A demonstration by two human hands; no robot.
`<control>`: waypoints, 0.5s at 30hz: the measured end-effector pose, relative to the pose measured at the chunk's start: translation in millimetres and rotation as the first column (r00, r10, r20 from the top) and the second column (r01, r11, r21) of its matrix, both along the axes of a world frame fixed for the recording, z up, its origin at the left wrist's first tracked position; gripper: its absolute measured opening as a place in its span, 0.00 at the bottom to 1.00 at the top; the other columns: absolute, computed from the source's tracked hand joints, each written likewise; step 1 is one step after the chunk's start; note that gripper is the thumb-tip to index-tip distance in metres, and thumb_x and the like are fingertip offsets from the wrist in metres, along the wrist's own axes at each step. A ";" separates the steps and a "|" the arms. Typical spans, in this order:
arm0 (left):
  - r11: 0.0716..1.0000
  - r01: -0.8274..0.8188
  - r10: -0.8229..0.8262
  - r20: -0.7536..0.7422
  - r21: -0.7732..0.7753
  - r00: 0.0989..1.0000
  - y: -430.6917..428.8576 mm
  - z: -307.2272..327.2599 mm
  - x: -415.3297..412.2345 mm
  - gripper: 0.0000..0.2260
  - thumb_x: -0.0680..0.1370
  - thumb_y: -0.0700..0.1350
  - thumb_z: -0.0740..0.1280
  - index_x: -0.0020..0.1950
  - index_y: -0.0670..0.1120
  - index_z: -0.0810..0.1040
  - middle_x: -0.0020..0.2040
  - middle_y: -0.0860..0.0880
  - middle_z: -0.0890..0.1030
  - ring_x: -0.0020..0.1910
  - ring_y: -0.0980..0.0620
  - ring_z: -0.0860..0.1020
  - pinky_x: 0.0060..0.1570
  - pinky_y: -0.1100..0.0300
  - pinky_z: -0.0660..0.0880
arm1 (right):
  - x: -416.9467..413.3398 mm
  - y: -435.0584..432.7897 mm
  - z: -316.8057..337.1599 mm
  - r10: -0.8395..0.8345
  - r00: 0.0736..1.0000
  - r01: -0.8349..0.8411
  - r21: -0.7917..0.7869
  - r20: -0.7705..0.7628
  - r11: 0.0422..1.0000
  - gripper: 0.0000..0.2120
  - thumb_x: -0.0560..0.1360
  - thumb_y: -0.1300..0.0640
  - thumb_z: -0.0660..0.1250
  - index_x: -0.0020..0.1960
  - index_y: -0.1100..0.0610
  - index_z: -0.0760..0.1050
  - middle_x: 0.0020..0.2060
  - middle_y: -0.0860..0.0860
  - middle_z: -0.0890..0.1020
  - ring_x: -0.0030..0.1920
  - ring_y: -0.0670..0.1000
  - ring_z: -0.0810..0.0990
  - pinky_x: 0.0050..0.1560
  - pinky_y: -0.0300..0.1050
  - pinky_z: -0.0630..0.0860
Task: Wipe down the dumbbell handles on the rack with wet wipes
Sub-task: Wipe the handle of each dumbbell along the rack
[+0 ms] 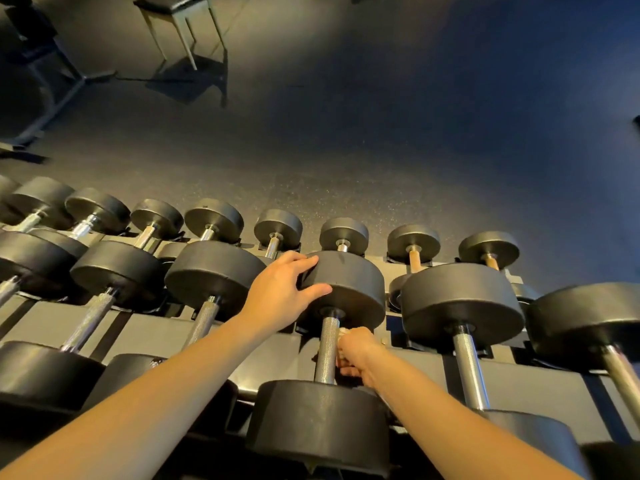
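Beside the handle [327, 348], right hand [358, 351] mostly hides the wipe [343, 332].

A dark tiered rack [162, 332] carried black round-headed dumbbells side by side. Large dumbbells [462, 299] lay on the near tier and small dumbbells [414, 237] on the far tier, handles pointing across the rack.
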State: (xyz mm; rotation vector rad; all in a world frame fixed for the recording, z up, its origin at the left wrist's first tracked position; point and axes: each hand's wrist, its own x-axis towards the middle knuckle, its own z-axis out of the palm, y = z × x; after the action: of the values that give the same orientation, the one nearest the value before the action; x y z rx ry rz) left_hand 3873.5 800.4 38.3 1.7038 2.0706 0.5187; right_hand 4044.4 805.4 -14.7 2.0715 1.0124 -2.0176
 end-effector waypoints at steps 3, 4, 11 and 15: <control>1.000 -0.002 0.002 -0.017 -0.007 1.000 2.4 1.3 -0.8 0.31 0.77 0.64 0.70 0.76 0.53 0.73 0.70 0.57 0.74 0.66 0.55 0.75 0.58 0.61 0.71 | 9.5 -7.5 16.5 0.285 0.958 -0.286 -0.016 -0.028 0.958 0.11 0.83 0.60 0.57 0.61 0.58 0.75 0.38 0.54 0.77 0.33 0.48 0.74 0.30 0.38 0.74; 1.000 0.002 -0.002 -0.021 -0.012 1.000 3.0 1.4 -1.1 0.31 0.77 0.64 0.70 0.76 0.53 0.73 0.70 0.57 0.75 0.66 0.55 0.75 0.58 0.61 0.72 | 10.3 -5.6 18.3 0.226 0.973 -0.226 -0.006 -0.048 0.974 0.11 0.82 0.63 0.56 0.60 0.59 0.75 0.38 0.55 0.77 0.33 0.48 0.74 0.31 0.38 0.74; 1.000 0.002 -0.003 0.013 0.020 1.000 0.2 -1.6 -1.6 0.30 0.77 0.63 0.70 0.76 0.52 0.73 0.67 0.56 0.76 0.63 0.55 0.76 0.58 0.58 0.75 | -7.7 16.0 20.7 -0.347 0.937 0.348 0.045 -0.038 0.936 0.07 0.85 0.55 0.60 0.54 0.59 0.69 0.45 0.60 0.81 0.44 0.55 0.81 0.50 0.50 0.83; 0.999 0.008 -0.009 0.008 0.042 1.000 1.6 -2.0 -1.7 0.30 0.77 0.63 0.70 0.76 0.53 0.73 0.66 0.56 0.76 0.62 0.55 0.76 0.57 0.58 0.76 | 5.3 -1.0 20.9 0.168 0.976 -0.201 0.268 0.139 0.942 0.12 0.84 0.52 0.61 0.51 0.60 0.77 0.42 0.54 0.81 0.41 0.50 0.80 0.41 0.44 0.80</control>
State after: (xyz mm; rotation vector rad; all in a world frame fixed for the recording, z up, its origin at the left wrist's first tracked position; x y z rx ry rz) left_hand 3871.9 802.1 36.3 1.7305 2.0599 0.5695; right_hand 4049.7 804.5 6.1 2.0955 1.4842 -1.7288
